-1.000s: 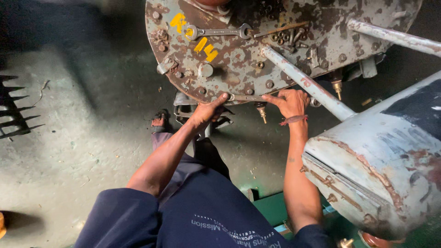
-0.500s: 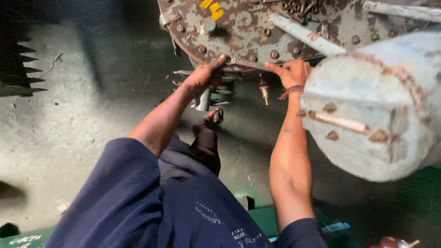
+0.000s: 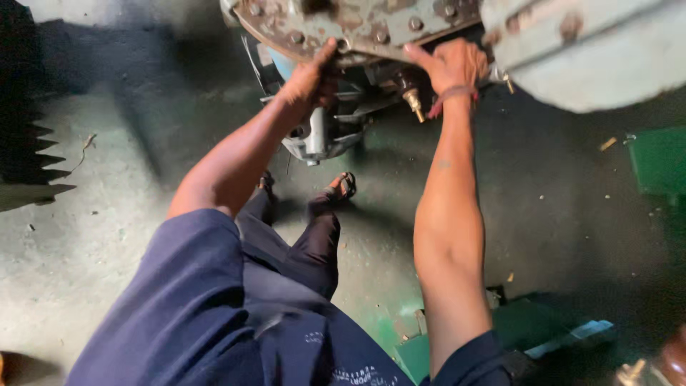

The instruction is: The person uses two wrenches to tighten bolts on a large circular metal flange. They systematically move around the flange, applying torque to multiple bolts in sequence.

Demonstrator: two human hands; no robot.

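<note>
Pretty clearly a repair workshop, the heavy-machinery kind. The floor (image 3: 93, 236) is bare stained concrete with grit and small scraps lying around. Up top there's a big rusty round metal cover (image 3: 364, 25) ringed with bolts, paint flaking off, and a pale grey steel drum (image 3: 593, 50) with rust spots right beside it. A brass fitting (image 3: 416, 106) hangs under the cover. Green-painted metal parts (image 3: 661, 161) sit at the right edge, and a dark toothed metal piece (image 3: 25, 154) at the left.

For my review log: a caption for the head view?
Left hand and right hand grip the rusty bolted cover.
</note>
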